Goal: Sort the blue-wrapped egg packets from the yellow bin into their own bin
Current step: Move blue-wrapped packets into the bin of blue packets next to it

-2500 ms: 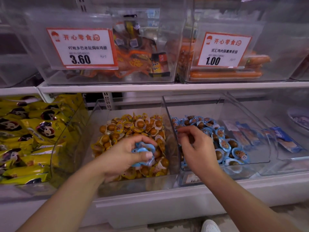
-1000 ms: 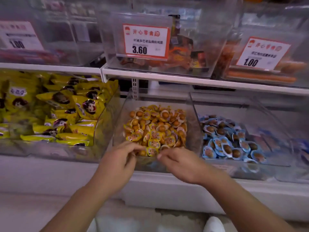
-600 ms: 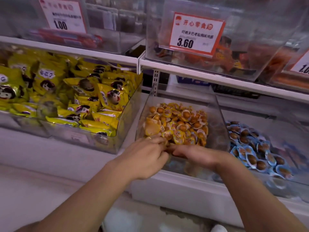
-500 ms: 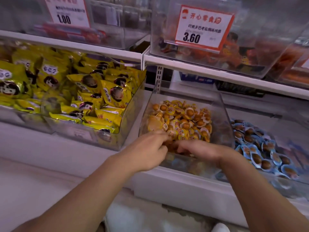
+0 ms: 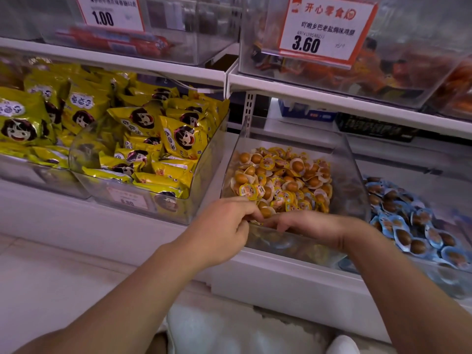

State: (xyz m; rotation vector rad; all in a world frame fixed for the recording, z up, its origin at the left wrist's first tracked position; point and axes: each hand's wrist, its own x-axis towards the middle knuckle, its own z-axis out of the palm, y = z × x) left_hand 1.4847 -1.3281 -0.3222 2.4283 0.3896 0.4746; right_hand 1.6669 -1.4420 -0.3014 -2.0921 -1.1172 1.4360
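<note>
The clear bin [image 5: 353,180] of yellow-wrapped egg packets [image 5: 283,180] stands on the lower shelf at centre. To its right lies the pile of blue-wrapped egg packets [image 5: 411,221] in their own bin. My left hand [image 5: 224,226] is at the yellow bin's front left, with its fingers curled in among the front packets; what they hold is hidden. My right hand [image 5: 314,226] reaches over the front wall from the right, its fingers fairly straight and dipping into the packets. The fingertips of the two hands nearly meet. I see no blue packet in either hand.
A clear bin of yellow snack bags [image 5: 153,154] sits to the left. The upper shelf [image 5: 332,98] carries clear bins with price signs 1.00 [image 5: 107,14] and 3.60 [image 5: 324,29]. A white shelf ledge [image 5: 268,274] runs below the bins.
Earlier my left hand held a bunch of blue packets and my right hand was over the blue bin. Both hands have since come to the front of the yellow bin; the view has swung left.
</note>
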